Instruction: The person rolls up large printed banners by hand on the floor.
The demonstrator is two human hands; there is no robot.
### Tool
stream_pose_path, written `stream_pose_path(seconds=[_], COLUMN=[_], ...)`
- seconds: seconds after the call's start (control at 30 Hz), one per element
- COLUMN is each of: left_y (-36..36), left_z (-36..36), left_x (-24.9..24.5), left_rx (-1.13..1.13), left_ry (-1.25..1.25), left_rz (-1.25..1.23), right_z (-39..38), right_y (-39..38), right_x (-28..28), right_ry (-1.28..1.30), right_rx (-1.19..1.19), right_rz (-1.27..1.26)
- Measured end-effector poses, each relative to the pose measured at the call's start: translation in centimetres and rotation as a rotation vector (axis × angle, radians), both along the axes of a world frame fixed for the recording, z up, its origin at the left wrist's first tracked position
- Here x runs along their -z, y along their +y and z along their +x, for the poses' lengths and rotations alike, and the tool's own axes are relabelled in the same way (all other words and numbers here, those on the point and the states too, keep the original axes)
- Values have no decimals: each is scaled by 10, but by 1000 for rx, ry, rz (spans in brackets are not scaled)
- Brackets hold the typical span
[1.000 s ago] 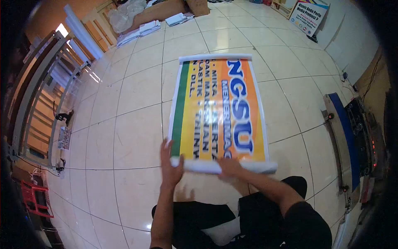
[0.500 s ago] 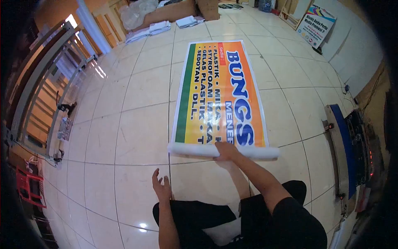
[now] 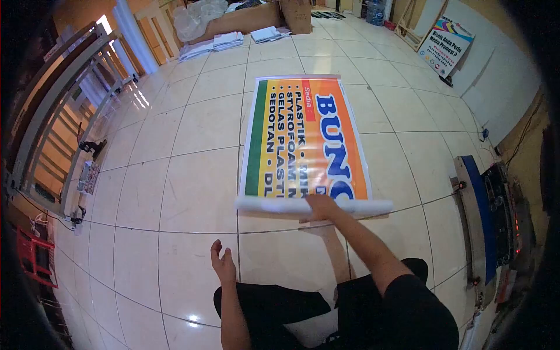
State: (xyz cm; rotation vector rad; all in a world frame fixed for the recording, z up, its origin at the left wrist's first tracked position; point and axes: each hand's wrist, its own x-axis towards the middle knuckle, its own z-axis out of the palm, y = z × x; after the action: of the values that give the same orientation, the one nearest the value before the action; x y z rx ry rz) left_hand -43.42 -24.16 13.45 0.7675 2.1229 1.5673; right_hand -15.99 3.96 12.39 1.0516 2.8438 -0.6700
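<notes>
Printed banner [image 3: 297,134] lies flat on the tiled floor [image 3: 192,175], with its rolled end [image 3: 262,205] nearest the person. Right hand [image 3: 319,206] sits on the middle of the roll, fingers together and draped over it; can't tell if it's gripping or pressing. Left hand [image 3: 223,266] is well short of the roll, fingers spread, holding nothing.

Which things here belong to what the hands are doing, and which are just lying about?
In use: printed banner, its rolled end, right hand resting on that roll, left hand open above the floor tiles.
Lying about: leaning promo sign, paper stacks, cardboard box, blue-edged machine, red rack.
</notes>
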Motion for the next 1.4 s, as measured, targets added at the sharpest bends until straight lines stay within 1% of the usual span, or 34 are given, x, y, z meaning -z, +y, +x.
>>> stream_pose_path(seconds=[0.07,0.1,0.13,0.17,0.2,0.23,0.27,0.33,0.37,0.43,0.47,0.5,0.53,0.57,0.6,0.63,0.67,0.7,0.73,0.77,0.8,0.83,0.9,0.97,1.0,1.03,1.07,1.1,1.17,1.2,1.27,1.3,1.4], left_y=[-1,-2,-3,0,2,4,7,1,-2,-5,-3,1,1,2,6,14,24,38,55,76,94,111,141,153,157,156,149,144,133,133,136,139,150], left_z=[5,4,2,3,6,7,6,7,5,1,2,6,10,15,22,28,35,43,53,64,71,71,68,64,62,63,68,73,88,95,103,106,106], left_x=[1,-1,-2,-5,-10,-13,-12,-9,-5,2,0,-4,-9,-14,-17,-14,-12,-9,-19,-21,-17,-11,5,15,20,27,29,31,33,34,32,31,32], left_rx=[-17,-23,-23,-20,-32,-42,-37,-39,-38,7,-5,-4,76,155,211,311,413,537,690,768,840,829,1008,990,1059,1129,1053,1049,933,930,900,892,947], left_ry=[-7,-20,-34,-39,-48,-50,-48,-39,-32,25,39,41,163,285,266,442,618,659,739,867,993,989,1165,1182,1050,911,1013,1007,1142,1142,1044,1040,1034], left_rz=[-19,-17,-14,-15,-6,6,14,-6,-15,19,-31,-15,-86,-160,-177,-173,-176,-149,-148,-233,-317,-300,-444,-426,-522,-621,-522,-527,-473,-489,-521,-532,-555], right_z=[4,5,9,12,23,29,30,20,8,1,-6,-15,-19,-19,-17,-16,-14,-8,2,14,28,50,119,156,175,192,197,193,184,188,198,202,211], right_y=[-34,-65,-99,-135,-173,-196,-193,-154,-117,-53,-46,-37,-35,-40,-46,-54,-63,-78,-87,-89,-92,-90,-82,-92,-86,-84,-85,-79,-62,-55,-40,-30,-16], right_x=[13,21,20,16,38,-6,-16,7,29,-10,-6,2,12,14,18,22,26,31,29,26,27,32,67,24,33,46,44,47,57,57,55,54,58], right_ry=[17,29,-49,-109,-66,-76,-31,-40,-97,66,73,4,-68,-68,-67,-66,-110,-110,13,135,70,2,1,-27,-29,342,712,707,882,881,608,471,376], right_rx=[3,39,-4,-18,-72,-131,-197,-126,12,223,222,56,-105,-99,-59,-20,-13,-13,-23,-32,61,151,753,1362,1355,1397,1406,1399,1446,1443,1361,1310,1224], right_rz=[-94,-56,-16,-86,7,-48,36,-29,-177,118,132,84,29,33,142,243,229,211,231,261,262,270,94,358,366,233,87,83,-56,-72,-24,4,23])
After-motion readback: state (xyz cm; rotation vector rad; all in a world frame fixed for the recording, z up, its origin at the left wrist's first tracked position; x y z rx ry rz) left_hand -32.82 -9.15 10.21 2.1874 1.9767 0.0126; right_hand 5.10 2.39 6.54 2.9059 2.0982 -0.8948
